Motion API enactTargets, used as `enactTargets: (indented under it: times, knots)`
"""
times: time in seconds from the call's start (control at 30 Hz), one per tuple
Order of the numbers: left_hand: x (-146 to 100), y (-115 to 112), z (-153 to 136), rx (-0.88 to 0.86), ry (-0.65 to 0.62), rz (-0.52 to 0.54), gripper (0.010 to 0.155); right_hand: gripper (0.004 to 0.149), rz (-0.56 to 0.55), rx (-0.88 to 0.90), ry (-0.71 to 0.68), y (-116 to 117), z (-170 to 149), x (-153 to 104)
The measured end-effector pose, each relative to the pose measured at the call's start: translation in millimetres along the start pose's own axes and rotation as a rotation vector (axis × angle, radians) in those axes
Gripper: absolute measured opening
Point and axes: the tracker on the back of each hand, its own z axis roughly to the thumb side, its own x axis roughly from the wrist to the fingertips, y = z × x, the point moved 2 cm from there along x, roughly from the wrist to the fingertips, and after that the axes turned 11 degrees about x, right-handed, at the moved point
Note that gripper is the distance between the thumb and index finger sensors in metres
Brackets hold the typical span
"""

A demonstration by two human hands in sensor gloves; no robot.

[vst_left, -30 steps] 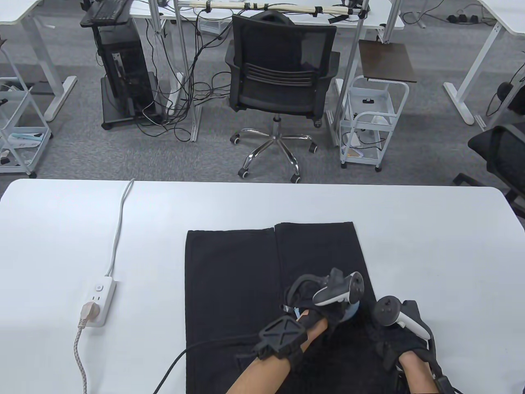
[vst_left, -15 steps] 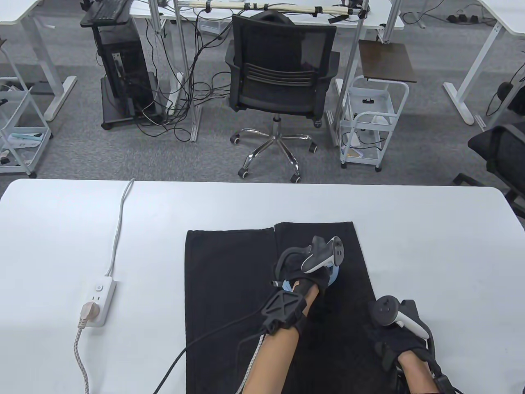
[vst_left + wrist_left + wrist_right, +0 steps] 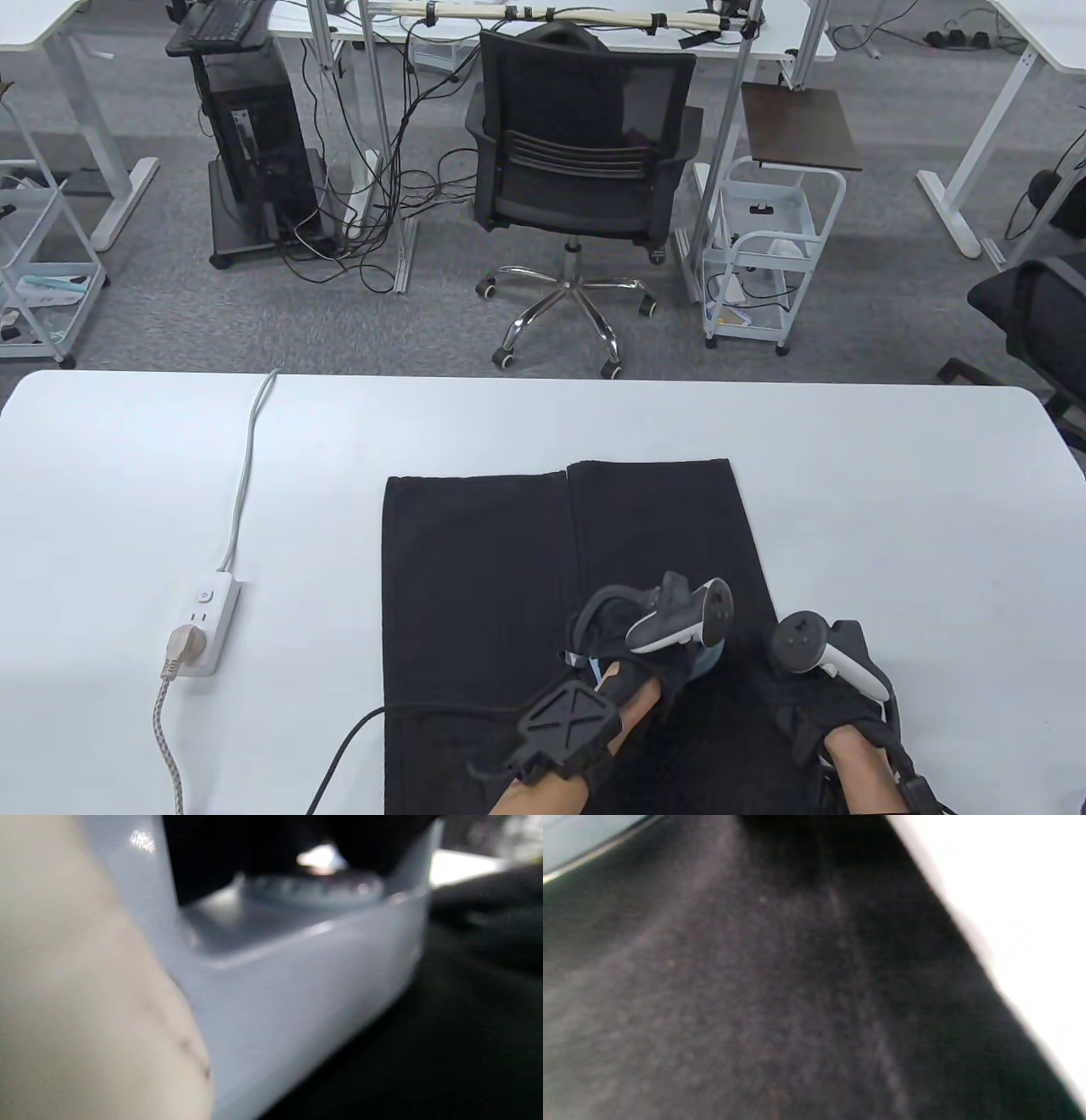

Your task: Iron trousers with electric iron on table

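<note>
Your left hand [image 3: 645, 645] grips the pale blue iron [image 3: 708, 658] on the black trousers' [image 3: 475, 577] right leg | your right hand [image 3: 827, 705] presses flat just right of it.

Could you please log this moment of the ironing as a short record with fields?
garment: black trousers spread flat on the white table
tool: pale blue iron standing on the right trouser leg
left hand: grips the iron
right hand: rests on the trousers near their right edge
power: white power strip at table left, one plug in it
blur: both wrist views are soft
</note>
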Motion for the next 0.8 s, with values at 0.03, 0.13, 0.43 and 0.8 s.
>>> enactTargets:
  times: [0.03,0.13,0.43,0.8]
  knots:
    - [-10.7,-1.9,7.1,0.013,-0.031,0.007,0.039,0.070,0.000,0.000,0.000,0.0,0.0,0.0]
    - [-33.5,-6.4,19.9,0.033,-0.091,0.024,0.040,0.070,0.000,0.001,-0.001,-0.2,-0.4,-0.1]
    - [-28.1,-5.6,18.1,0.019,-0.092,0.018,0.040,0.070,0.000,-0.006,0.001,-0.4,-0.2,0.1]
    - [48.5,10.0,-21.8,-0.031,0.089,-0.015,0.040,0.070,-0.004,-0.010,0.003,-0.1,0.0,0.2]
